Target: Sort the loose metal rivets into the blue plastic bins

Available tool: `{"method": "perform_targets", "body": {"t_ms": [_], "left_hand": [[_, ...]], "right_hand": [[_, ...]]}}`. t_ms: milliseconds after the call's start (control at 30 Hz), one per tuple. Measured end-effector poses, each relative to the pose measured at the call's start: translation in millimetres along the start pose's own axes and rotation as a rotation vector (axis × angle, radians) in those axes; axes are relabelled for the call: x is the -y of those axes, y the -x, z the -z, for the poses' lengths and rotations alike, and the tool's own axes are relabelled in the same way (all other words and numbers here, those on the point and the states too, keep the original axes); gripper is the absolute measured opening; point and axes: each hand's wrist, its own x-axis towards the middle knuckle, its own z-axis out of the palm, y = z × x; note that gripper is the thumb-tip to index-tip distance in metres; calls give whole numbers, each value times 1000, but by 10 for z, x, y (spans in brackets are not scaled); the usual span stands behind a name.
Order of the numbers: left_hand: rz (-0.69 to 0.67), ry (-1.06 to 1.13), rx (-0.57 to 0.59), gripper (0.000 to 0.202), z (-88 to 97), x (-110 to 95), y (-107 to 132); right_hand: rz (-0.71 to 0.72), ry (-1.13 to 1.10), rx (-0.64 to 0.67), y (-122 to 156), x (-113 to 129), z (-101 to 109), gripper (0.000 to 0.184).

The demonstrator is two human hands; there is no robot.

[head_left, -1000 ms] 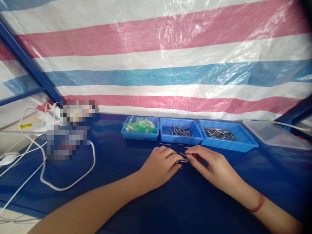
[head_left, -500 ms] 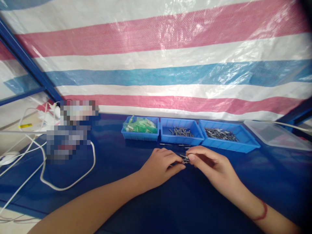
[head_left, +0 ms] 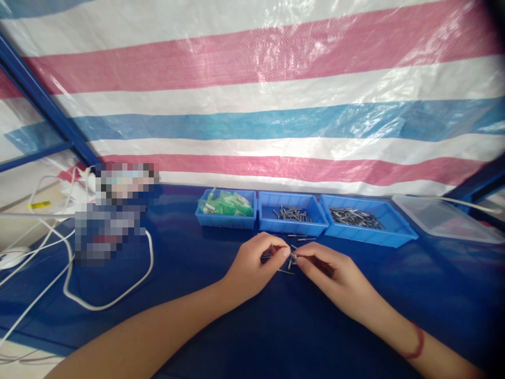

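Observation:
My left hand [head_left: 254, 266] and my right hand [head_left: 331, 273] meet fingertip to fingertip over the blue table [head_left: 189, 295], just in front of the middle bin. Both pinch small metal pins [head_left: 292, 256] between thumb and fingers. Several more loose pins [head_left: 284, 271] lie on the table under and beyond the fingers. Behind the hands stand three blue bins in a row: the left bin [head_left: 226, 209] with green and white parts, the middle bin [head_left: 292, 213] with a few metal pins, the right bin [head_left: 366, 220] with many dark metal pins.
A clear plastic lid [head_left: 445, 218] lies at the right end of the row. White cables [head_left: 98, 300] loop over the table's left side beside a blurred-out item [head_left: 110, 221]. A striped tarpaulin [head_left: 252, 95] hangs right behind the bins.
Both hands have lifted slightly off the table and their fingertips have drawn together in a pinch on the pins; a loose pin now shows below the fingers.

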Motion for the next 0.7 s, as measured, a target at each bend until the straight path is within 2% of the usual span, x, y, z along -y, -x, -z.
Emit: {"method": "perform_targets", "body": {"t_ms": [200,533,700], "left_hand": [[29,34,33,12,-1,-36,3],[21,39,44,10,-2,-44,3],[-13,-18,71,12,-6,-20,8]], "right_hand": [[42,-57,45,-8,19,-12,21],[57,-57,-84,7,-71,-15,9],[96,-28,-148,24,-39,5,6]]}}
